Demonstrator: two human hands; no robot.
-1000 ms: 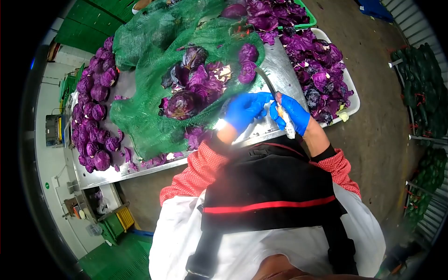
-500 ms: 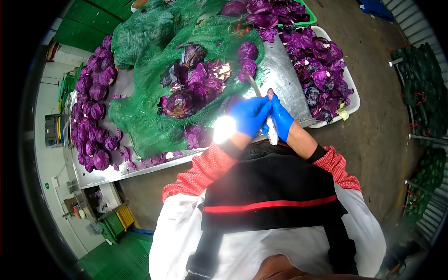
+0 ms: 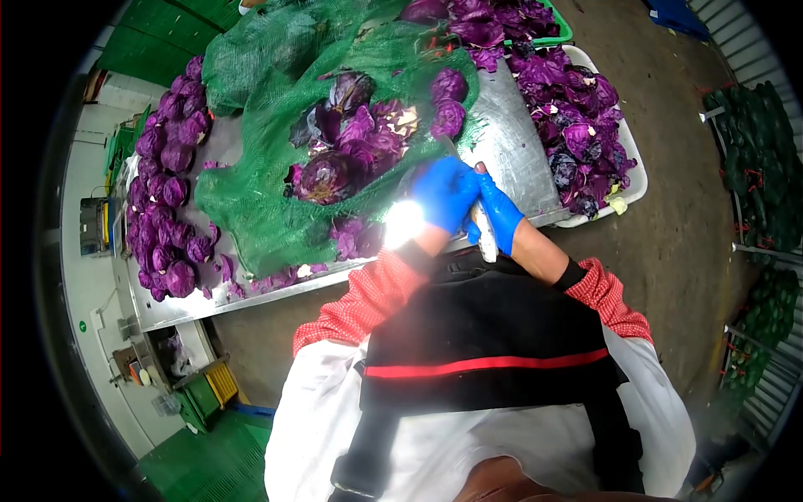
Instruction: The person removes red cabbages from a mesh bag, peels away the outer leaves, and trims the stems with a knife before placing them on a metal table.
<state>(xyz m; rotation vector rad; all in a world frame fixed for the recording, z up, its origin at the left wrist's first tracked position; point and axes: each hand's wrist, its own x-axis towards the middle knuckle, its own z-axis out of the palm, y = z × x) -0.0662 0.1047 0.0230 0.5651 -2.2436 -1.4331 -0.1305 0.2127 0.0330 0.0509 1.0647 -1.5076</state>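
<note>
A knife (image 3: 486, 240) stands between my two gloved hands, its pale handle toward my apron and a bit of blade showing past the far side. My right hand (image 3: 500, 209), in a blue glove with the thumb tip uncovered, is closed on the handle. Against it, my left hand (image 3: 447, 197), also in blue, is curled round the knife near the blade; its fingers are partly hidden and washed out by glare. Just beyond lie red cabbages (image 3: 448, 120) on a green mesh sack (image 3: 276, 201), with loose purple leaves (image 3: 368, 138) among them.
A metal table (image 3: 514, 142) carries the sack and a long pile of red cabbages (image 3: 176, 156) at left. To the right stand a white tub (image 3: 637, 171) and a green crate (image 3: 562, 35), both heaped with purple leaves. Filled green net sacks (image 3: 761, 159) line the right wall.
My left hand has moved slightly toward the blade and curled more tightly, covering more of it. My right hand keeps the handle in almost the same place. The view has shifted slightly.
</note>
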